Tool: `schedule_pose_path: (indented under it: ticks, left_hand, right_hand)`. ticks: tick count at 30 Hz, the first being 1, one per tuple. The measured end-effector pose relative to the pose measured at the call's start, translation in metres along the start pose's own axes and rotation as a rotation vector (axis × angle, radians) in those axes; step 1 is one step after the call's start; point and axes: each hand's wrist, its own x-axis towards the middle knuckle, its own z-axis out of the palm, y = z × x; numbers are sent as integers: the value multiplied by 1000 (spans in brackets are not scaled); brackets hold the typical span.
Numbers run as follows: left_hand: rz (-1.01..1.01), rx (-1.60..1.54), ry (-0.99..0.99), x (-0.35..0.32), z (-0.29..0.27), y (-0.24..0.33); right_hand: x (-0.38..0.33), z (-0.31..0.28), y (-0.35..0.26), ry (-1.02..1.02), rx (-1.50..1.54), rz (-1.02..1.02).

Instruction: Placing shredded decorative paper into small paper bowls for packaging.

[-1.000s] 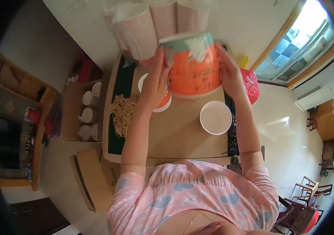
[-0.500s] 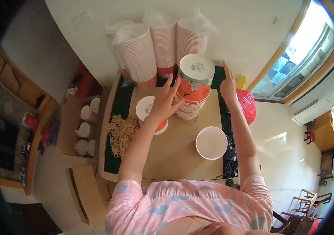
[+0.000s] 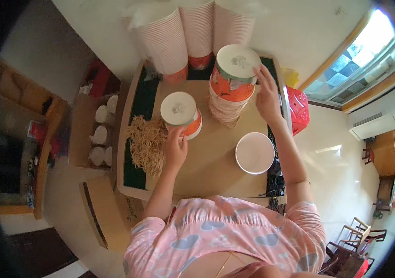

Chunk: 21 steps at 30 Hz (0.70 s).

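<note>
A short upside-down paper tub, orange-red with a green band and white base, stands on the brown board left of centre. My left hand is at its near side, fingers bent against it. Further back stands a taller stack of upturned tubs, its lower part pale and ribbed. My right hand lies along the stack's right side, fingers stretched out and touching near the top. An upright white tub sits near the board's right side. Beside the short tub is a heap of tan stringy strands.
Tall stacks of white tubs in clear plastic stand along the wall. Dark cables lie at the table's right edge, beyond it a red stool. On the left floor, a cardboard box holds white tubs; a flattened carton lies nearby.
My left hand has moved from beside the tall stack down to the near side of the short tub. My right hand has come in against the stack. The whole view has shifted slightly.
</note>
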Motion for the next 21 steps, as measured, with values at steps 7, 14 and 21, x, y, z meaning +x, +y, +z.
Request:
schedule_pose_path:
  ticks: [7, 14, 21]
  left_hand:
    - [-463, 188, -107, -126, -40, -73]
    - [-646, 235, -47, -147, -57, -87]
    - [-612, 365, 156, -102, -58, -123]
  right_hand:
    - [-138, -17, 64, -716, -86, 631]
    - [-217, 24, 60, -840, 98, 767]
    - [-220, 58, -29, -794, 177, 685]
